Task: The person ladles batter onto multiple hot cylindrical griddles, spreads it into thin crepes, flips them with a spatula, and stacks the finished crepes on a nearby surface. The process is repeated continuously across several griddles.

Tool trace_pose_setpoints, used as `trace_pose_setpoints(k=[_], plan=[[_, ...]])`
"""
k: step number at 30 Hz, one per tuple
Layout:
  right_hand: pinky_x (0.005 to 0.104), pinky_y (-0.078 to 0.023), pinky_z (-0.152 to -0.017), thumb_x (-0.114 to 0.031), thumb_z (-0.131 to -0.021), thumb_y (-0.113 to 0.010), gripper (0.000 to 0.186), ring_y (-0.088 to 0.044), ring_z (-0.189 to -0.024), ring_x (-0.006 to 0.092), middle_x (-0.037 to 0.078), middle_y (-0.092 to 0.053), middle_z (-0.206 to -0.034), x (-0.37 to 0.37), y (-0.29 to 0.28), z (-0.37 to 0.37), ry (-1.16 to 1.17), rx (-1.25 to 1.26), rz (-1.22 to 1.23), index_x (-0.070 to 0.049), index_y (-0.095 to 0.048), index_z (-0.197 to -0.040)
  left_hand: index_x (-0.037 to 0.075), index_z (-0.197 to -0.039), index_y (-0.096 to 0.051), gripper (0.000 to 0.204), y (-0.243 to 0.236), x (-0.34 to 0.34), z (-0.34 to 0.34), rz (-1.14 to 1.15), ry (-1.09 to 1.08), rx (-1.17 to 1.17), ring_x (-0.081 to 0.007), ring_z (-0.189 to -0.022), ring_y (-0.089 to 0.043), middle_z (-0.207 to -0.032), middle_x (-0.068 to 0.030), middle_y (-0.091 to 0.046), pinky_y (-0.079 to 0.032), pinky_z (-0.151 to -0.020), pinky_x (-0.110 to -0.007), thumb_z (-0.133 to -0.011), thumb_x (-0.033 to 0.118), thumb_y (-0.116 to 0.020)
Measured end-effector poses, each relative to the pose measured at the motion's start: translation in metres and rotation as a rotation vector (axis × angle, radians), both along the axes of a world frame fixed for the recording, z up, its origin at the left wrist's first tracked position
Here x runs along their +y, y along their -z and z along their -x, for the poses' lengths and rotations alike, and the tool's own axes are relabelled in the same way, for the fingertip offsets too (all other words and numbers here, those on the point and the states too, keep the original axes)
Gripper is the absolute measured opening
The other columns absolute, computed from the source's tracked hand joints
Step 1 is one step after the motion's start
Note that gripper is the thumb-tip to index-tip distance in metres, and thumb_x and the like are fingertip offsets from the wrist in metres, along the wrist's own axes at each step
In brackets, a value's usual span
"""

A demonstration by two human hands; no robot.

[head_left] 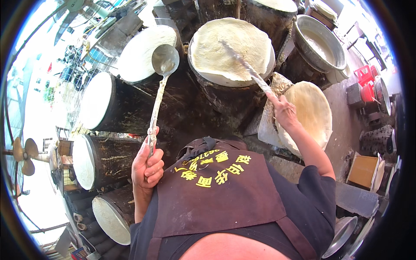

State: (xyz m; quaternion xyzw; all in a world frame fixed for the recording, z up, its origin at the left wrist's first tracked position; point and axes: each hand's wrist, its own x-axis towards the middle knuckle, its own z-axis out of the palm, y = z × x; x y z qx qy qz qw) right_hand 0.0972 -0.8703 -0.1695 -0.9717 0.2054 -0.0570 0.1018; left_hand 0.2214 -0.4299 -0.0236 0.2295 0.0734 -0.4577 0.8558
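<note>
My left hand (148,167) is closed around the batter-caked handle of a metal ladle (165,60). The ladle's bowl is raised in front of a white round griddle top at the upper left. In my right hand (284,112) is a long thin spatula (251,71), smeared with batter. Its far end lies over a thin pale pancake (216,43) on the middle griddle; whether it touches cannot be told. The pancake hangs slightly past the griddle's rim (229,82). Below my right forearm, another round pancake (308,110) rests on a crusted board.
Several dark barrel stoves with white round tops, such as one barrel (119,104), curve around my left side. A metal basin (320,43) of pale batter stands at the upper right. Red baskets (367,82) sit farther right. A fan (29,156) is at the far left.
</note>
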Motion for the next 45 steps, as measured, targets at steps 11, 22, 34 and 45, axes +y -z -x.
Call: trace_pose_setpoints(k=[11,22,34,45], plan=[[0.0453,-0.051,-0.072,0.002,-0.081,-0.047,0.06,-0.064,-0.078,0.0377,0.021,-0.057,-0.089,0.024,-0.01,-0.055,-0.005,-0.029,-0.004,-0.024,-0.051,-0.134,0.018,-0.151,-0.009,0.053,-0.003,0.002,0.005,-0.001,-0.017,-0.011,-0.0046,-0.042,-0.035,-0.067,-0.0024,-0.035,-0.033,-0.031,-0.018,-0.104,0.026,-0.033],[0.0431,-0.05,-0.076,0.002,-0.073,-0.06,0.066,-0.06,-0.08,0.035,0.019,-0.055,-0.081,0.038,-0.033,0.01,-0.012,-0.059,-0.258,-0.021,-0.052,-0.134,0.019,-0.151,-0.01,0.052,-0.002,0.001,0.012,0.045,-0.085,0.01,-0.0043,-0.042,-0.034,-0.068,-0.0021,-0.035,-0.032,-0.03,-0.018,-0.105,0.025,-0.033],[0.0429,-0.048,-0.081,0.001,-0.071,-0.057,0.065,-0.061,-0.089,0.0345,0.019,-0.062,-0.089,-0.008,-0.005,-0.038,-0.136,-0.183,-0.402,-0.02,-0.053,-0.132,0.019,-0.151,-0.01,0.052,-0.006,-0.025,0.037,0.013,-0.138,0.064,-0.005,-0.043,-0.036,-0.068,-0.0018,-0.035,-0.034,-0.03,-0.019,-0.105,0.026,-0.032],[0.034,-0.043,-0.097,0.012,-0.069,-0.049,0.062,-0.058,-0.114,0.0308,0.018,-0.062,-0.122,-0.047,0.021,-0.049,-0.21,-0.231,-0.421,-0.003,-0.055,-0.129,0.018,-0.126,-0.045,0.025,0.006,-0.014,0.061,-0.04,-0.171,0.069,-0.0009,-0.044,-0.031,-0.067,0.0031,-0.038,-0.025,-0.03,-0.015,-0.101,0.024,-0.045]])
